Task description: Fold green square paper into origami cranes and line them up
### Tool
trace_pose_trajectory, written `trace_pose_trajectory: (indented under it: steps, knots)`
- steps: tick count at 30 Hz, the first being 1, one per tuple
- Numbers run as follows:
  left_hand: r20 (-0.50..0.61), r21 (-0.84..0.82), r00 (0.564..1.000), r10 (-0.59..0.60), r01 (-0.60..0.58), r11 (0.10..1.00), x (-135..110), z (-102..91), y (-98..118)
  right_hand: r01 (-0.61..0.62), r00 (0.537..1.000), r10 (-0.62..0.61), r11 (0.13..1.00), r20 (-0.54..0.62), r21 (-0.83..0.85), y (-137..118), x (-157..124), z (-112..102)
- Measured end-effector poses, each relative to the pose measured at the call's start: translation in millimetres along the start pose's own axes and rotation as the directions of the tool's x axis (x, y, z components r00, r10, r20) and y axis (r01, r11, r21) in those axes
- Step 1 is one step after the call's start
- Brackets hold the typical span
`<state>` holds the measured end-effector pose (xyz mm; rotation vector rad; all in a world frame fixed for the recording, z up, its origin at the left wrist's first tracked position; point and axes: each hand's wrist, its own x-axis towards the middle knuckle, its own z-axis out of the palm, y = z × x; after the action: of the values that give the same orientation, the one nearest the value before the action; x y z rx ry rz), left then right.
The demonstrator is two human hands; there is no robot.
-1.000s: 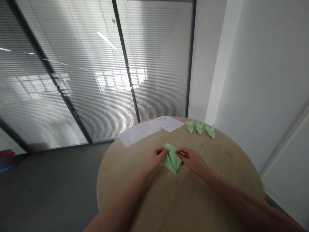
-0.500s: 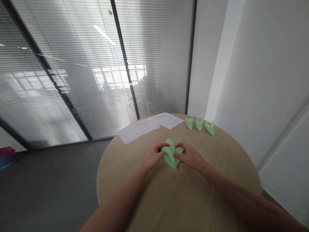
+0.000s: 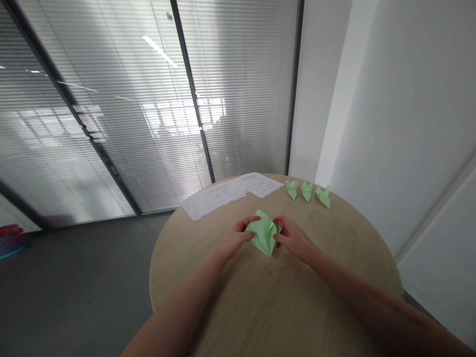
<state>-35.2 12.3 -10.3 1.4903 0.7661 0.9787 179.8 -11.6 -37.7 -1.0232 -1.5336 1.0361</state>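
A partly folded sheet of green origami paper (image 3: 263,232) is held between my hands, over the middle of the round table (image 3: 267,302). My left hand (image 3: 240,234) pinches its left side, thumb on top. On the right edge, my right hand (image 3: 288,235) grips a raised fold between thumb and fingers. The lower corner of the paper points toward me. Three folded green paper cranes (image 3: 307,191) stand in a row at the table's far right.
Printed sheets (image 3: 213,198) lie overlapping at the table's far left edge. Behind stands a glass partition (image 3: 245,99) with blinds, and a white wall (image 3: 409,124) rises on the right. A red and blue basket (image 3: 13,241) is on the floor at far left.
The paper's right flap has been lifted and folded inward, and its left part now looks flatter and wider. My right hand has shifted slightly to the right. The cranes have not moved.
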Motion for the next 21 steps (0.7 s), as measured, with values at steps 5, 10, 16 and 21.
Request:
trace_pose_trajectory:
  steps: [5, 10, 16, 21]
  knots:
    - [0.084, -0.023, 0.996, -0.029, 0.031, 0.999, -3.7, 1.6, 8.4, -0.046, 0.998, 0.053, 0.984, -0.039, 0.170, -3.2, 0.3, -1.6]
    - [0.122, 0.024, 0.992, -0.038, 0.035, 0.999, -5.9, 4.6, 14.6, -0.089, 0.992, 0.109, 0.952, -0.055, 0.292, -6.7, -0.4, -2.5]
    - [0.053, 0.094, 0.999, -0.011, 0.006, 0.996, -5.3, 6.2, 13.8, -0.046, 0.997, 0.062, 0.967, -0.055, 0.251, -4.1, 0.6, -2.4]
    - [-0.001, 0.120, 1.000, 0.007, -0.007, 0.993, -2.2, 7.3, 7.3, -0.006, 0.996, 0.025, 0.978, -0.089, 0.207, 1.9, 3.3, -1.0]
